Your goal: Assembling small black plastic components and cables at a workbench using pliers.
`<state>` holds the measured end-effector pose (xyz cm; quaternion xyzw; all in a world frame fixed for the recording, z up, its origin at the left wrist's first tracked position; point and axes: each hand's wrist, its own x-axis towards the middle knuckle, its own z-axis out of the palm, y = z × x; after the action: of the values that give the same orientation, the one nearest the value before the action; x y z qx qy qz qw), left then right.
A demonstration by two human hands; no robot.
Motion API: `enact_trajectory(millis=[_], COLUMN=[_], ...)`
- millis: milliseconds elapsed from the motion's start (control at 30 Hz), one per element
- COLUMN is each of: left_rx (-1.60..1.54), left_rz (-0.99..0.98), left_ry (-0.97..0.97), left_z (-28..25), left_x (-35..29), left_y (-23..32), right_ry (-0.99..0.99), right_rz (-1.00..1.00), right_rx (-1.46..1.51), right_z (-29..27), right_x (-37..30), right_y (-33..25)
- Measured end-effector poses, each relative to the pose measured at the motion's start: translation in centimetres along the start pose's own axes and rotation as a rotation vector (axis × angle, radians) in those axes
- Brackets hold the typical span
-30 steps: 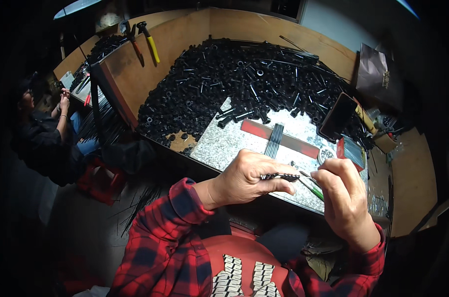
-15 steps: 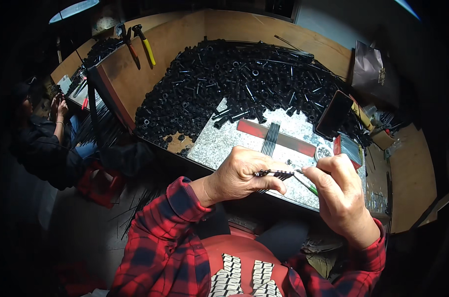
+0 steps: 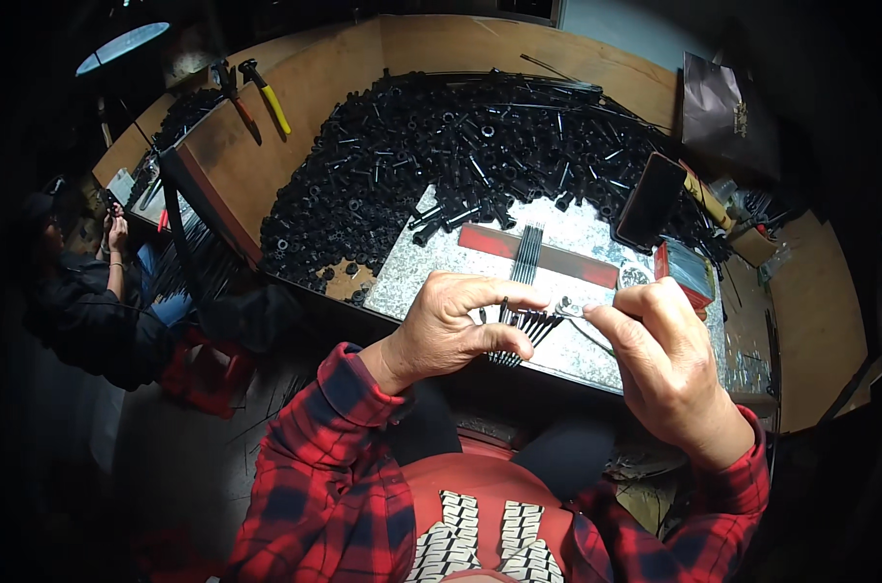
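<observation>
Over the near edge of the pale speckled board (image 3: 402,282), my left hand (image 3: 450,316) holds a fanned bunch of thin black rods (image 3: 533,328), with thumb and forefinger spread around them. Close on its right, my right hand (image 3: 659,364) has thumb and forefinger pinched together; what they hold, if anything, I cannot make out. A small shiny piece (image 3: 564,305) shows by those fingertips. Beyond both hands, more black rods (image 3: 529,248) lie side by side across a red and dark bar (image 3: 587,269) on the board.
A big heap of black tubular parts (image 3: 441,136) fills the back of the wooden-walled bench. To the right are a phone (image 3: 652,199), a red box (image 3: 684,272) and a dark paper bag (image 3: 727,117). Yellow-handled pincers (image 3: 268,97) hang on the left partition. Another person (image 3: 81,282) sits far left.
The rods in my left hand have tipped from lying nearly sideways to fanning downward, and its thumb and forefinger are wider apart. My right hand stays close by. The whole view has shifted slightly.
</observation>
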<state>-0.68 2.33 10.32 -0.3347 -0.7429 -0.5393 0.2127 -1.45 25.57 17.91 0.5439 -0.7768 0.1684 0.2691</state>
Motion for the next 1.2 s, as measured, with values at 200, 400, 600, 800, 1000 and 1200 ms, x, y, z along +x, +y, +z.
enact_trajectory(millis=[200, 400, 600, 800, 1000, 1200], left_rx=[0.05, 0.067, 0.049, 0.058, 0.097, 0.118], left_rz=[-0.002, -0.039, 0.045, 0.124, 0.159, 0.207], left_ry=[0.048, 0.058, 0.0, -0.001, -0.011, -0.025], left_z=[0.2, 0.3, 0.6, 0.9, 0.8, 0.9], left_x=[-0.2, -0.1, 0.1, 0.5, 0.7, 0.7], left_y=[0.3, 0.3, -0.4, -0.4, -0.6, -0.8], right_ry=[0.013, 0.006, 0.0, -0.01, -0.024, -0.049], right_rz=[0.0, 0.008, 0.009, -0.002, -0.018, -0.002], right_rx=[-0.002, 0.001, 0.007, 0.007, -0.01, 0.069], right_z=[0.1, 0.0, 0.1, -0.1, 0.1, 0.5], right_x=[-0.3, -0.3, 0.1, 0.6, 0.5, 0.8], right_y=[0.1, 0.2, 0.1, -0.1, 0.0, -0.1])
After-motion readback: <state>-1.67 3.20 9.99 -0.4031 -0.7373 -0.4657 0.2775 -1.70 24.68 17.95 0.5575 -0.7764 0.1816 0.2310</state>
